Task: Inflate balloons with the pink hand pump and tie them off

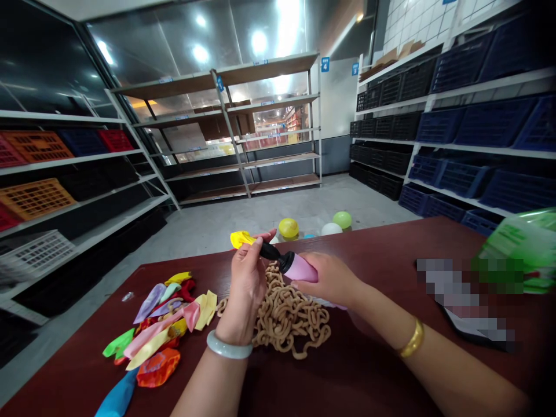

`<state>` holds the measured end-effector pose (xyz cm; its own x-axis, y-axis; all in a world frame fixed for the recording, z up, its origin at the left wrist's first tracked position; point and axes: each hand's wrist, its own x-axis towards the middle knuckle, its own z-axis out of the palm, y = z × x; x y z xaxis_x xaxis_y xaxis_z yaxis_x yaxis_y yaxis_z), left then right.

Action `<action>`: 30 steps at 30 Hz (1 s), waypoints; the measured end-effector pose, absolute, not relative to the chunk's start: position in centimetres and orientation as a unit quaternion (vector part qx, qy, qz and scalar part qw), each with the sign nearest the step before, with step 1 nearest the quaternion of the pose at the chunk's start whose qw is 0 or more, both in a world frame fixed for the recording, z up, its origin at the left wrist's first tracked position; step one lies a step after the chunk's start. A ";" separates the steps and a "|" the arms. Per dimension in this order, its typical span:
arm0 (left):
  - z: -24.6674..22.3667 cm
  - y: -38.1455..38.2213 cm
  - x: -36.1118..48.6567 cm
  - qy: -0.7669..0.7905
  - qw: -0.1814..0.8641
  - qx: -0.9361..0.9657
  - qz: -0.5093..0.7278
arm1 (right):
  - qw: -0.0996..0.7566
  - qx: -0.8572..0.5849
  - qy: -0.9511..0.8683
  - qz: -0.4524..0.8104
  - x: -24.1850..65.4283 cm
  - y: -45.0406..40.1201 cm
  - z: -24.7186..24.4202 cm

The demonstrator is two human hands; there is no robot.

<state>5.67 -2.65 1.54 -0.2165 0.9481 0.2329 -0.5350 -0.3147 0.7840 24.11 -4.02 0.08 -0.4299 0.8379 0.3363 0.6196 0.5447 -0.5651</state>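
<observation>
My right hand (330,279) is wrapped round the pink body of a balloon pump (299,268), which points up and left. At the pump's black nozzle end, my left hand (248,267) pinches a limp yellow balloon (241,238). Whether the balloon's neck sits fully over the nozzle is hidden by my fingers. Below both hands lies a tangled heap of thick brown cord (291,315). To the left, several flat balloons (157,336) in many colours are spread on the dark red table (369,370).
A blurred-out flat object (469,307) and a green-and-white plastic bag (521,246) lie at the table's right. Beyond the far edge, a yellow inflated balloon (288,227) and a green one (342,219) rest on the floor. Shelves with crates (452,179) stand on both sides.
</observation>
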 end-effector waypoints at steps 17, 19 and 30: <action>0.8 -2.1 5.4 0.258 0.520 0.364 0.728 | 0.320 -0.401 -0.816 0.265 23.8 -4.0 0.0; 0.6 -1.8 5.2 0.254 0.528 0.361 0.725 | 0.319 -0.404 -0.815 0.268 23.8 -3.9 -0.1; 1.5 -3.2 6.5 0.237 0.593 0.330 0.696 | 0.307 -0.410 -0.811 0.284 24.2 -3.4 -0.1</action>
<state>6.53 -3.22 1.53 -0.0798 0.9807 0.1787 -0.6682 -0.1857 0.7205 24.25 -3.36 -0.14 -0.4762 0.8386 0.2646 0.4903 0.5030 -0.7117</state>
